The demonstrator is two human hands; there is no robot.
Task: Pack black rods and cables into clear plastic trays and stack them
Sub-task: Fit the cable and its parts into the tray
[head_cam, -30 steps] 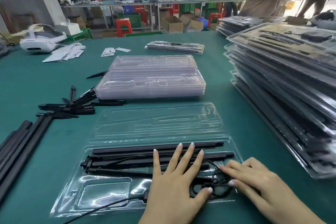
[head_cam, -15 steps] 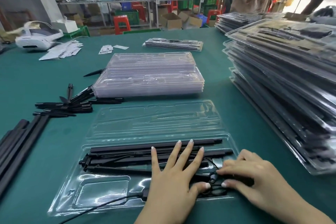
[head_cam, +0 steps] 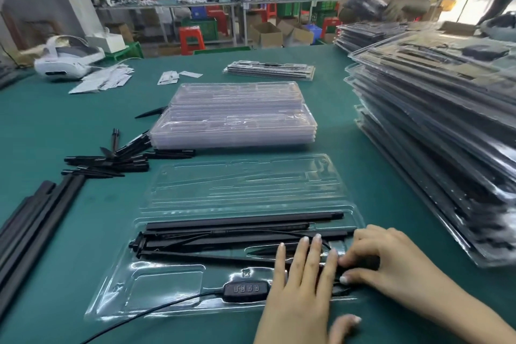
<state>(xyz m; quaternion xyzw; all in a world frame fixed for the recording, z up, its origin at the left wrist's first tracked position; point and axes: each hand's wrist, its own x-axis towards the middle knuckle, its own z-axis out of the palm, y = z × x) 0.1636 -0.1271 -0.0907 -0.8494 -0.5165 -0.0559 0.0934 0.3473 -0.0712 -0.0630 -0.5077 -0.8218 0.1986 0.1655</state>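
Note:
An open clear plastic tray [head_cam: 117, 301] lies in front of me, its lid half [head_cam: 245, 184] folded away. Several black rods [head_cam: 237, 220] lie in its near half. A black cable with an inline controller [head_cam: 245, 289] sits in the front channel and trails off to the lower left. My left hand [head_cam: 301, 288] presses flat, fingers straight, on the tray's right part. My right hand [head_cam: 391, 262] pinches a black bunched part of the cable [head_cam: 363, 263] at the tray's right end; my fingers hide most of it.
A stack of empty clear trays [head_cam: 234, 126] stands behind the open one. A tall stack of packed trays [head_cam: 432, 120] fills the right side. Long black rods [head_cam: 28, 218] and short black pieces [head_cam: 111, 162] lie at the left. A white headset [head_cam: 67, 61] and papers [head_cam: 106, 81] sit far left.
My left hand has drawn back off the rods toward me, uncovering the cable's controller. My right hand has curled tighter on the cable at the tray's right end.

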